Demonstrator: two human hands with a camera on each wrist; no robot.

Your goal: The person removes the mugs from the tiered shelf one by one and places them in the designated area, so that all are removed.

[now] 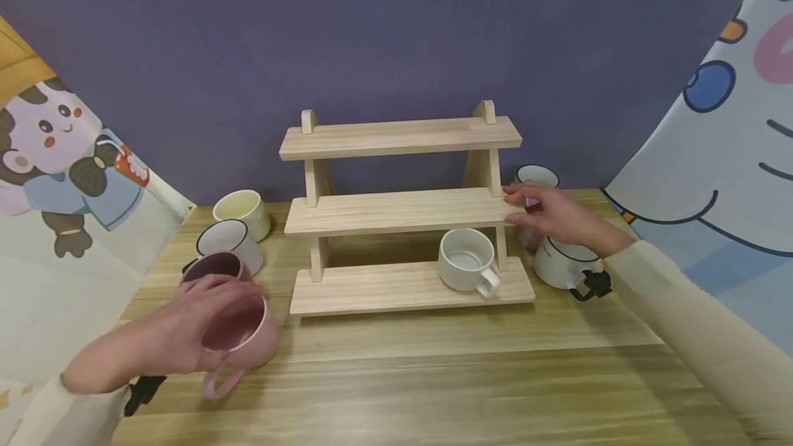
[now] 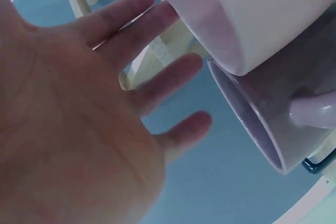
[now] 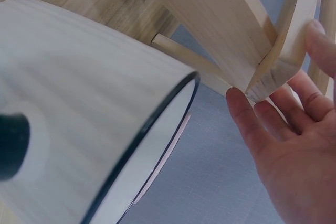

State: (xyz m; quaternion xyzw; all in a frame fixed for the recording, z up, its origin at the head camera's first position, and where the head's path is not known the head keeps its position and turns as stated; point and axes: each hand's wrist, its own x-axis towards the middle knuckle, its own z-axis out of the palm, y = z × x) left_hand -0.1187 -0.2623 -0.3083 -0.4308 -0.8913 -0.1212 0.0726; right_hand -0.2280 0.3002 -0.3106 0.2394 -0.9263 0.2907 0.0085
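Observation:
My left hand (image 1: 192, 322) is over a pink mug (image 1: 257, 343) at the front left. In the left wrist view its fingers (image 2: 163, 82) are spread and mostly straight, some tips by the mug's rim. A darker mauve mug (image 1: 219, 263) stands just behind. My right hand (image 1: 557, 215) holds the right end of the middle board of a three-tier wooden shelf (image 1: 396, 212). In the right wrist view its thumb and fingers lie on either side of the board's end. A white ribbed cup (image 1: 464, 263) stands on the lowest board, handle toward the front right.
Behind the mauve mug stand a white mug with a dark rim (image 1: 229, 239) and a cream cup (image 1: 244, 210). Right of the shelf are another white dark-rimmed mug (image 1: 557, 267) and a partly hidden mug (image 1: 537, 174). Everything stands on a wooden table (image 1: 396, 384) before a dark blue backdrop.

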